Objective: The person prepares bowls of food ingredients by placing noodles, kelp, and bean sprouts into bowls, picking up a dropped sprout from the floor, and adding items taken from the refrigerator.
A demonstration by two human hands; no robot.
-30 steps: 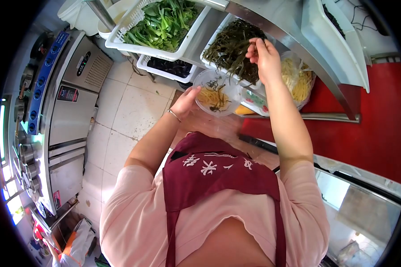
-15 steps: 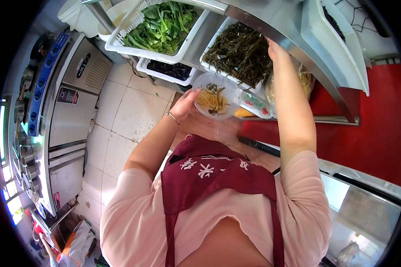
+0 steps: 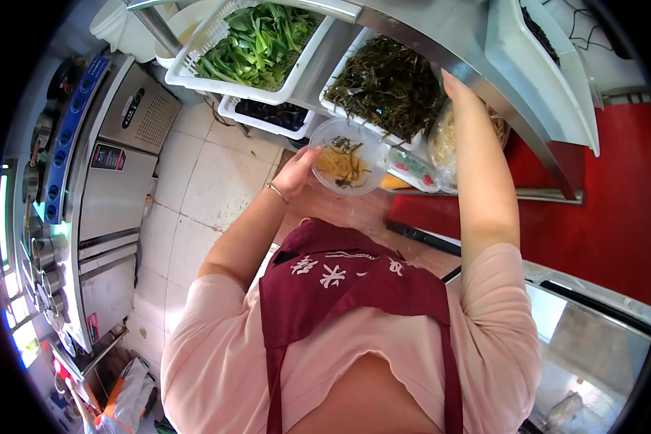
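Note:
My left hand grips the left rim of a clear round bowl, which holds yellow strips and some dark green shreds. My right hand reaches under the steel shelf edge, with its fingers hidden there. Beside it is a white tray heaped with dark green seaweed-like strips. Below my right wrist lies a clear plastic bag of pale yellow strips, partly covered by my forearm.
A white basket of leafy greens stands at the upper left, above a tray of black pieces. A steel rail crosses above the trays. Stoves with pots line the left; a red surface lies right.
My right hand has moved from over the dark green strips to the right, under the steel shelf edge. My left hand still holds the bowl, shifted slightly left.

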